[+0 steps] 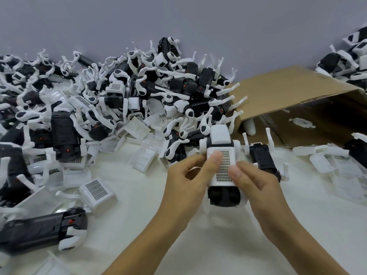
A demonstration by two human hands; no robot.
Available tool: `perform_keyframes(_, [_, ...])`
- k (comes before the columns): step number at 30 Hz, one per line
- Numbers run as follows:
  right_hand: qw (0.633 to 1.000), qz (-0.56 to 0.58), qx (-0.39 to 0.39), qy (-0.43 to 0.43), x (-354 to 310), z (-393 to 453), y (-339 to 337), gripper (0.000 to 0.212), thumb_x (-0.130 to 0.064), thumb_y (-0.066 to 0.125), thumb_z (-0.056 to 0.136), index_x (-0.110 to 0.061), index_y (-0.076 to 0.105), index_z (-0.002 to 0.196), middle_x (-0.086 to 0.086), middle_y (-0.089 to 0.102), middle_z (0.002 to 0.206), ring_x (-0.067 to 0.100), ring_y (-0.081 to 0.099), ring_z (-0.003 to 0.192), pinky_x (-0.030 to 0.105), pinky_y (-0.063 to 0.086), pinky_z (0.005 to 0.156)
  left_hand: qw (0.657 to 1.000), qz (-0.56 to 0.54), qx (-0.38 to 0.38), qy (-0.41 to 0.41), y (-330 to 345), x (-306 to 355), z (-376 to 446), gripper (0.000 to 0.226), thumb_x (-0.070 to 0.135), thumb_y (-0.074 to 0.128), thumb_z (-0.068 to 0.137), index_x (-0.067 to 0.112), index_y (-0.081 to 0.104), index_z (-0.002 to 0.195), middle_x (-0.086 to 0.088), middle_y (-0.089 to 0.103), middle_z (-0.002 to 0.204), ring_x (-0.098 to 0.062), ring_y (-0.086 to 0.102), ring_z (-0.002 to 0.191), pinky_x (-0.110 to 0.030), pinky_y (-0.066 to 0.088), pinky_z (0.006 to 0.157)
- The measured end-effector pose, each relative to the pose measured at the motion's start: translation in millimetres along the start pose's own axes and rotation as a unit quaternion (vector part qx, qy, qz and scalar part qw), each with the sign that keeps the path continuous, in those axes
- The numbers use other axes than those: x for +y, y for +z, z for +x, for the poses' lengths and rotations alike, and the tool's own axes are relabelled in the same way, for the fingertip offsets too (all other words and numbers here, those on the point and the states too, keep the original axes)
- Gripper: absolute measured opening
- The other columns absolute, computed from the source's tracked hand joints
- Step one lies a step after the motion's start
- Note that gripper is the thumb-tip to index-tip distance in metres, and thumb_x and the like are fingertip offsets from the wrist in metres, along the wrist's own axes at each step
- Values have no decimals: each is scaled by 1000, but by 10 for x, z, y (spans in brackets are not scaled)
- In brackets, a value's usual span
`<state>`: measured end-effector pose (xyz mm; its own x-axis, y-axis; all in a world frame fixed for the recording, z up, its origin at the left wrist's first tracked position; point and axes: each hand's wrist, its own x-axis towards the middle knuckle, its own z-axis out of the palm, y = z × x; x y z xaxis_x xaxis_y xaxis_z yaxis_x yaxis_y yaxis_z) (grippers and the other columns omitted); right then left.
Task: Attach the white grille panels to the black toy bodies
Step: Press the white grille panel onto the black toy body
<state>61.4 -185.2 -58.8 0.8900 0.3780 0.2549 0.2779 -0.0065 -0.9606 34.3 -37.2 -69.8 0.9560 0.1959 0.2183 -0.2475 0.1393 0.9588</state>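
Dozens of black toy bodies (111,100) with white legs lie heaped across the far left of a white-covered tabletop (139,215), against a plain pale grey wall (178,20), with loose white grille panels (97,190) scattered at the heap's near edge. An open cardboard box (294,96) lies on its side at the right. Above the tabletop's near middle, both hands grip one toy body (224,197), left hand (188,181) and right hand (252,181) curled round its sides, thumbs pressing the white grille panel (224,165) on top.
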Motion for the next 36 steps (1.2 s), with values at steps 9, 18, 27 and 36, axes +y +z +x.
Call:
perform_keyframes(9, [997, -21, 65, -18, 33, -105, 63, 33, -49, 77, 74, -51, 75, 106, -12, 76, 110, 10, 71, 105, 27, 56, 86, 981, 143, -9, 134, -92, -12, 67, 18, 42, 61, 94, 28, 73, 97, 11, 68, 88, -12, 69, 84, -21, 54, 68])
perform_keyframes(18, [979, -92, 178, -35, -5, -103, -97, 32, -27, 86, 68, -38, 59, 83, -13, 77, 98, 7, 73, 95, 19, 58, 71, 846, 445, 248, 160, -556, -366, 386, 37, 40, 61, 96, 8, 74, 109, -9, 66, 103, -31, 54, 105, -42, 45, 89])
perform_keyframes(27, [693, -556, 121, -443, -973, 125, -1126, 24, -13, 79, 81, -17, 59, 93, 12, 71, 109, 31, 66, 105, 43, 49, 96, 825, 492, 215, 175, -532, -441, 443, 61, 54, 43, 81, 10, 75, 107, -12, 74, 111, -35, 67, 111, -55, 35, 98])
perform_keyframes(36, [609, -718, 330, -66, -2601, 1306, -2546, 52, -49, 75, 85, -7, 72, 114, 24, 55, 129, 41, 39, 133, 44, 28, 107, 809, 423, 276, 301, -547, -526, 564, 41, 25, 52, 86, -7, 74, 97, -23, 72, 112, -45, 71, 94, -64, 52, 86])
